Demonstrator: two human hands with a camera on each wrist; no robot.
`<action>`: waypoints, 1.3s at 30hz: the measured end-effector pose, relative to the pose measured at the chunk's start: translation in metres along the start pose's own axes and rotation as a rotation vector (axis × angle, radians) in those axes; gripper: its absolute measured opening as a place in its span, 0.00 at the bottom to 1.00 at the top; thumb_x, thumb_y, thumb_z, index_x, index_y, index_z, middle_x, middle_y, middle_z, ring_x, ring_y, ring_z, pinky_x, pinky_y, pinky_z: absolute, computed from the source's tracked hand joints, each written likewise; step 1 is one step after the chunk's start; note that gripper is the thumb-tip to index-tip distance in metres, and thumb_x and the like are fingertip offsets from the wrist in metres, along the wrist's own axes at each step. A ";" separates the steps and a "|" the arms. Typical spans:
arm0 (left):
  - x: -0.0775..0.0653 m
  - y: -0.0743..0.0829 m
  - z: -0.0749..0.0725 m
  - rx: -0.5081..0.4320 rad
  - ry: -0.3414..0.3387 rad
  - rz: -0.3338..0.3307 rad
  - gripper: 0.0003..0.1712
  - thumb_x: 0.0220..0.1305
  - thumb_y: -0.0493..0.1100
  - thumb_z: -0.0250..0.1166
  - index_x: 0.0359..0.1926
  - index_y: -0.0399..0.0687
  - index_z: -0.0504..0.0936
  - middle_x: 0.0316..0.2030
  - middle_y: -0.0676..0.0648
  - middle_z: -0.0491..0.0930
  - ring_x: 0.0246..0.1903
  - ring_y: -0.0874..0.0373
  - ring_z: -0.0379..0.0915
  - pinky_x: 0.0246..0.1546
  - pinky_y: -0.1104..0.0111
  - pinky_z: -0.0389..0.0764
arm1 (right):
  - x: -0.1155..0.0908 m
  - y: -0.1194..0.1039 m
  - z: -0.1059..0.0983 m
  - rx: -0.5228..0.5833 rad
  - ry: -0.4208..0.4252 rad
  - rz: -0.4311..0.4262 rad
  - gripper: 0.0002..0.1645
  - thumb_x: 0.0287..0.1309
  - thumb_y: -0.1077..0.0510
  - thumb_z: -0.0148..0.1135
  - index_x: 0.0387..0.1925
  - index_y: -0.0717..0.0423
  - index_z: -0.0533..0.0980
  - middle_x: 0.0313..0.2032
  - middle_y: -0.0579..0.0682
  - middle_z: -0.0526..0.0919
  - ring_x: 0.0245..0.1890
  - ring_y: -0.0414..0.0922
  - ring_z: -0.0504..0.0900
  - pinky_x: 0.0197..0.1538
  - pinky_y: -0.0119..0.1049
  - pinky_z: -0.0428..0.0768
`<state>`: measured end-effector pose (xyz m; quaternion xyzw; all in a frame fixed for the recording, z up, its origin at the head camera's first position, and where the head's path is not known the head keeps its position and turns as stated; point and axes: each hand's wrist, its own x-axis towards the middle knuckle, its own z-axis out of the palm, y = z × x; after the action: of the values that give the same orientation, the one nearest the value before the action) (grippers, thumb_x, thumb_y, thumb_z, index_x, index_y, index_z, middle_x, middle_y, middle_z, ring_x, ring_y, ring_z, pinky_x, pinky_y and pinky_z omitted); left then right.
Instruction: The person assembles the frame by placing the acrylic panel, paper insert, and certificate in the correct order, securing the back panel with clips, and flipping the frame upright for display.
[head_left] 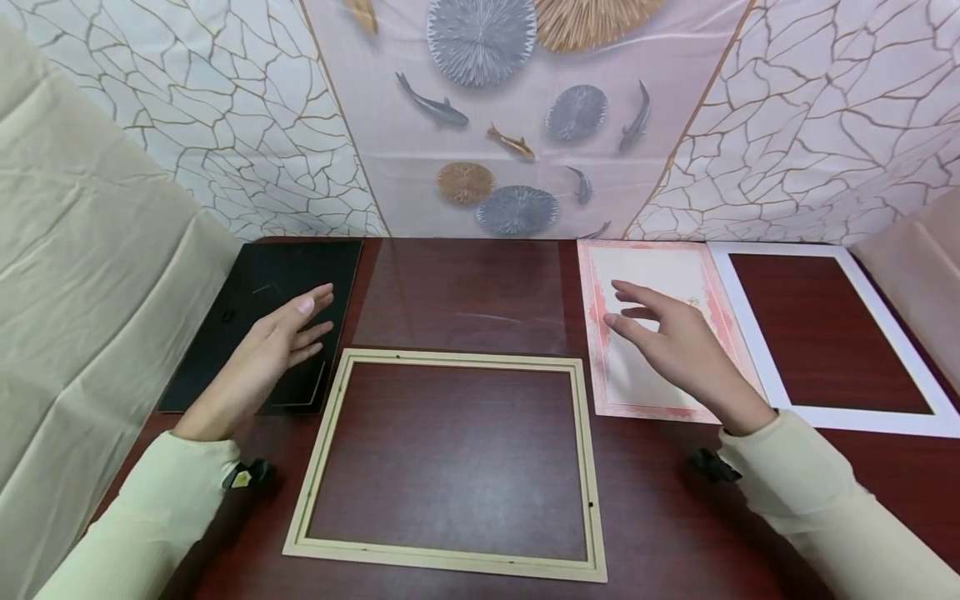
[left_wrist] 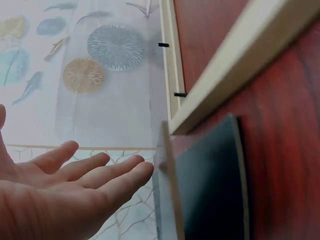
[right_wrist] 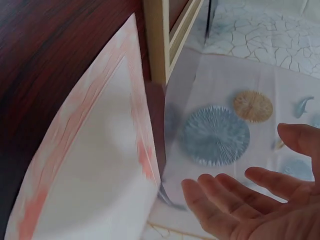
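Note:
My left hand [head_left: 258,354] hovers with loosely extended fingers over a black backing board [head_left: 322,262] at the left. Above a pink-bordered sheet of paper [head_left: 630,387], my right hand [head_left: 675,346] is held with its fingers apart. Neither hand holds anything; the palms show bare in the left wrist and right wrist views. Between the two forearms lies a pale picture frame [head_left: 442,560], flat, with small black tabs [left_wrist: 163,45] along its inner edge. Behind the frame, a clear sheet [head_left: 465,292] lies on the table.
At the far right lies a white mat [head_left: 870,419] with a rectangular opening, beside the pink-bordered paper. The dark red table [head_left: 660,517] ends at a patterned cloth backdrop [head_left: 525,150]. A cream cloth [head_left: 90,250] rises along the left side.

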<state>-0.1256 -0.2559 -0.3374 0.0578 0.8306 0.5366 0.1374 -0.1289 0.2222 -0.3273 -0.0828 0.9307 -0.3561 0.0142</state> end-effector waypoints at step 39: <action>0.059 -0.005 -0.014 -0.468 -0.069 -0.269 0.51 0.78 0.73 0.43 0.85 0.45 0.46 0.84 0.38 0.47 0.78 0.32 0.56 0.52 0.64 0.85 | 0.063 0.003 0.042 0.827 -0.211 0.414 0.36 0.77 0.60 0.47 0.82 0.53 0.56 0.68 0.58 0.67 0.74 0.59 0.67 0.56 0.44 0.86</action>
<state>-0.1858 -0.2560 -0.3467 -0.0681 0.6789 0.6886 0.2455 -0.1878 0.1866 -0.3589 0.0815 0.7013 -0.6759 0.2114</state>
